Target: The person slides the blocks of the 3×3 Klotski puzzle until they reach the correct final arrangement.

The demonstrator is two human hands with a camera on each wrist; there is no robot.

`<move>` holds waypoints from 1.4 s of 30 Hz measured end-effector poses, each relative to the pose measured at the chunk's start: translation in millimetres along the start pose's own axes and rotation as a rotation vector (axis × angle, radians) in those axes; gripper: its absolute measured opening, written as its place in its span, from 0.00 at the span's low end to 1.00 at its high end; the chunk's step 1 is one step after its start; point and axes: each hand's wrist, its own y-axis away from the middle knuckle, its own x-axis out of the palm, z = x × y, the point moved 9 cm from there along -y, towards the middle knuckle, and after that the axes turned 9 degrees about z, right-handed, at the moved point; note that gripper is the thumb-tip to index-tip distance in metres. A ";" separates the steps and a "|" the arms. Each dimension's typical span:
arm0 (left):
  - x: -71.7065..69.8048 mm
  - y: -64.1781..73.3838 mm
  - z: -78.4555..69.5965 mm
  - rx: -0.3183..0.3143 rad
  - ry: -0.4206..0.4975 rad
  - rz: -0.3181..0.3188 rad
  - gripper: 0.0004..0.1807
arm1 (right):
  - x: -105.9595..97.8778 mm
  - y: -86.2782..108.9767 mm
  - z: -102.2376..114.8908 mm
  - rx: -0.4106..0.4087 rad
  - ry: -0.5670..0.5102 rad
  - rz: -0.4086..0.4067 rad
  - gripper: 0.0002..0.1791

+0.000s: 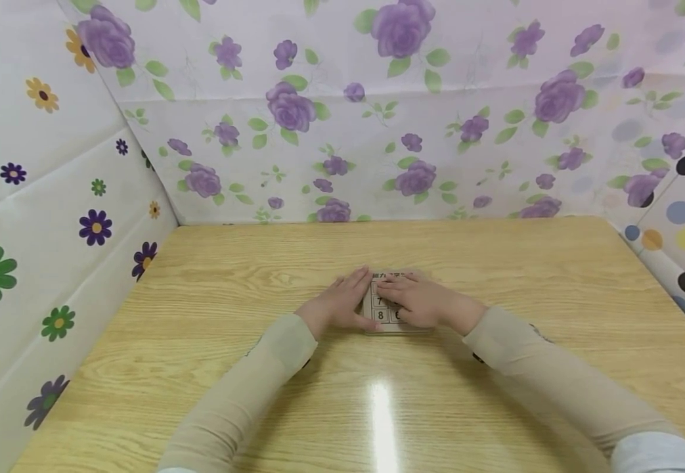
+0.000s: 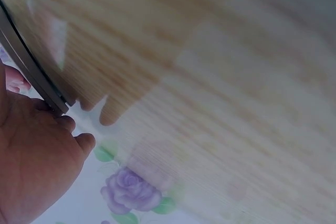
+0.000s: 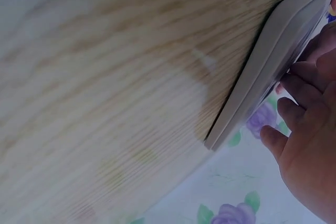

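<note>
A flat, pale number sliding puzzle [image 1: 385,326] lies on the wooden table, with dark digits such as 7, 8 and 6 in square tiles and a line of print along its far edge. My left hand [image 1: 345,303] holds it by the left side, fingers along that edge and thumb at the near left corner. Over the upper and right part lies my right hand [image 1: 421,301], its extended fingers touching the tiles and hiding several of them. In the right wrist view, the right hand's fingers [image 3: 291,111] reach over the top of the puzzle, whose thick side [image 3: 262,72] faces the camera.
The wooden table [image 1: 247,263] runs back to a wall cover [image 1: 342,131] with purple flowers. Another flowered cover [image 1: 41,217] stands along the left, and a dotted one [image 1: 682,243] along the right. Light glares on the tabletop near me.
</note>
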 end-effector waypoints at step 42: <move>0.8 0.6 0.5 -0.005 -0.007 -0.022 0.62 | 5.9 23.0 27.4 -0.066 -0.011 -0.020 0.30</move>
